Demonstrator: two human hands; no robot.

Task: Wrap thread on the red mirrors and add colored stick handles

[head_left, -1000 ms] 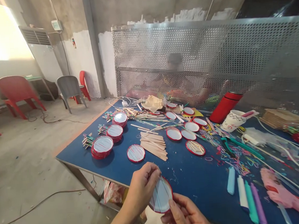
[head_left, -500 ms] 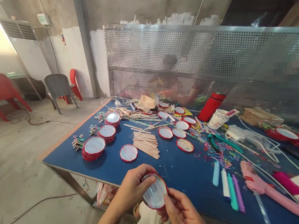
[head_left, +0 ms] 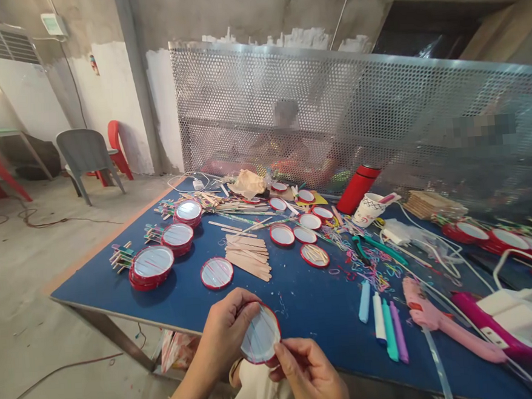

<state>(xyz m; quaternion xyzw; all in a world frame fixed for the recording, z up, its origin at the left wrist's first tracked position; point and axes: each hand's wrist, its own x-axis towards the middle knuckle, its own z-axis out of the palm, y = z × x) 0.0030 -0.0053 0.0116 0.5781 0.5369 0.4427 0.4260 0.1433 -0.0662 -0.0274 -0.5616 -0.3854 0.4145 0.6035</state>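
Both my hands hold a round disc with a red rim [head_left: 260, 335] above the table's near edge, and thin strands cross its pale face. My left hand [head_left: 225, 331] grips it from the left, its fingers over the rim. My right hand [head_left: 308, 374] pinches the lower right edge between thumb and fingers. The lower part of the disc is partly hidden by my fingers. On the blue table [head_left: 300, 300] nearest my hands lies a similar strung disc [head_left: 216, 273], with flat wooden craft sticks [head_left: 247, 257] beyond it.
Stacked red-rimmed discs [head_left: 151, 267] lie to the left. On the right are coloured rubber bands [head_left: 366, 262], pens [head_left: 379, 319], a pink glue gun [head_left: 439, 327] and cables. A perforated metal screen [head_left: 332, 97] stands behind the table, with a person [head_left: 284, 143] beyond it.
My head has turned right, so the whole scene slides left. The disc has turned in my hands and now sits lower, its face tilted differently. Both hands still hold it.
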